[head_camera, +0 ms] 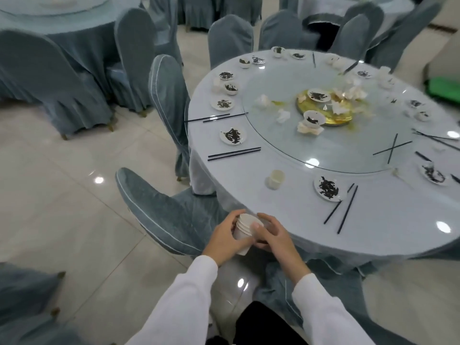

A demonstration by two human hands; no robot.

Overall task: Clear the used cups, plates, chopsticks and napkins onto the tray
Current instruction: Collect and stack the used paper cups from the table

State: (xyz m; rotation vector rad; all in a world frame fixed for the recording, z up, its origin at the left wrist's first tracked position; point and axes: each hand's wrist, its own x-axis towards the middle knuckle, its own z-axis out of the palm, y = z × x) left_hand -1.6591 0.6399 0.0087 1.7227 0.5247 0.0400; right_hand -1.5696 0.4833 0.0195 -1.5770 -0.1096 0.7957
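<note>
Head view, single frame. Both hands are at the near edge of the round table [373, 227], just off its rim and above a covered chair [159, 210].

Left hand [225, 239]: fingers and thumb curled round a stack of paper cups [245, 232], gripping it from the left side. The stack is tilted, rims pointing up and away, base toward the person; at least four nested rims are countable.

Right hand [272, 236]: thumb lies across the top cup near its rim, fingers curled over the far right side of the stack. So the stack sits between the two hands and both grip it. Whether the right hand also holds a separate cup cannot be told.

Remaining on the table:
- One lone paper cup [275, 179] upright near the table edge, well apart from the hands.
- Soiled plate [329, 188] to its right, with a chopstick pair [344, 209] just beside it.
- Second soiled plate [232, 135] on the left, between two further chopstick pairs; nearer pair [234, 153].
- More small plates and bowls follow the far rim.
- Glass turntable [286, 143] carries crumpled napkins [282, 115], a bowl [313, 118], and crossed chopsticks [392, 148].

No tray is identifiable in this frame. White sleeves [189, 295] cover both forearms.
</note>
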